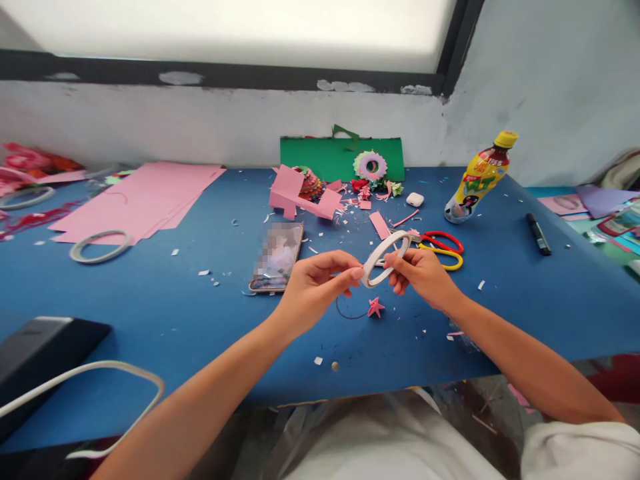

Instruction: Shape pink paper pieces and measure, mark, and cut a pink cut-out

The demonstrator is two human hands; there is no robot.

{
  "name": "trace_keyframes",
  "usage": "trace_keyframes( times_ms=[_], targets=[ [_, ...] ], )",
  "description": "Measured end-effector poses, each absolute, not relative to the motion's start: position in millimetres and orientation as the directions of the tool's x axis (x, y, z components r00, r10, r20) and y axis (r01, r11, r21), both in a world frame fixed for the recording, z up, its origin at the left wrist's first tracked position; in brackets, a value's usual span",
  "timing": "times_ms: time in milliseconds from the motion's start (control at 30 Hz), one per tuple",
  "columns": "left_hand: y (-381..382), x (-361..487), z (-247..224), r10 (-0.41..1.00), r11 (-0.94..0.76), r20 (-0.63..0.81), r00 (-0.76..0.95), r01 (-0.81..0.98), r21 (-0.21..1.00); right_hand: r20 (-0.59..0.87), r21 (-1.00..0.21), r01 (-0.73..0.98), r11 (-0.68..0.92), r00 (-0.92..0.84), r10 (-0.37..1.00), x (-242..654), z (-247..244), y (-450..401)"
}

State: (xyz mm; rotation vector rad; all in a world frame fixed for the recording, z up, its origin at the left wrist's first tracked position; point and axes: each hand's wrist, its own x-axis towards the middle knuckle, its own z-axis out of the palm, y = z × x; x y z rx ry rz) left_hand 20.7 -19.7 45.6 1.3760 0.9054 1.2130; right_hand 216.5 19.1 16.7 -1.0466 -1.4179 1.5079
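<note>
A roll of white tape (371,268) is held up between both hands above the blue table. My left hand (316,288) pinches its left edge between thumb and fingers. On the opposite side, my right hand (423,275) grips the rim, with the thumb at the ring's opening. Just below lies a small pink paper star (375,307), beside a thin dark loop. Scissors (443,249) with red and yellow handles rest behind my right hand, their blades partly hidden. To the left of the roll, a phone (277,259) lies on the table.
Pink paper sheets (145,197) and another tape roll (100,247) lie at left. Behind are cut pink paper (300,193), a scalloped paper ring (371,165) and green card (320,153). A bottle (480,177) and black marker (539,235) are at right; a white cable (120,365) curves lower left.
</note>
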Motion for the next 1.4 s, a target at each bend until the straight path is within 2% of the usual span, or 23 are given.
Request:
trace_keyframes(
  times_ms=[167, 467, 667, 867, 933, 1000, 1100, 1167, 1400],
  targets=[
    [-14.9, 16.1, 41.7, 0.969, -0.139, 0.164, 0.184, -0.143, 0.98, -0.075, -0.996, -0.027, -0.091, -0.359, 0.93, 215.4, 18.3, 17.7],
    [-21.6, 17.0, 47.7, 0.953, -0.054, 0.108, 0.282, -0.191, 0.98, -0.182, -0.969, -0.072, -0.236, -0.439, 0.88, 209.1, 15.5, 12.9],
    [-28.1, 19.4, 53.0, 0.95, -0.093, 0.137, 0.279, -0.167, 0.982, -0.216, -0.962, -0.057, -0.269, -0.446, 0.869, 209.5, 15.6, 11.3],
    [-29.4, 19.6, 52.5, 0.964, -0.183, 0.191, 0.185, -0.061, 0.981, -0.223, -0.961, -0.054, -0.273, -0.437, 0.871, 209.4, 17.7, 9.5],
    [-29.5, 18.6, 50.8, 0.967, -0.233, 0.229, 0.109, 0.029, 0.972, -0.224, -0.962, -0.047, -0.267, -0.42, 0.879, 208.8, 18.9, 8.5],
    [-29.9, 17.5, 48.9, 0.941, -0.336, 0.337, 0.021, 0.149, 0.93, -0.215, -0.968, -0.038, -0.248, -0.388, 0.896, 208.5, 20.1, 7.6],
    [-31.2, 16.6, 46.2, 0.819, -0.535, 0.572, -0.044, 0.301, 0.789, -0.157, -0.983, -0.037, -0.179, -0.335, 0.929, 208.5, 21.9, 6.1],
    [-31.9, 16.5, 44.6, 0.745, -0.612, 0.666, -0.037, 0.36, 0.704, -0.104, -0.992, -0.037, -0.121, -0.305, 0.947, 208.5, 23.3, 4.2],
    [-30.6, 15.5, 41.4, 0.684, -0.645, 0.728, -0.05, 0.425, 0.635, 0.064, -0.997, 0.02, 0.071, -0.24, 0.969, 207.2, 26.5, -8.7]
  ],
)
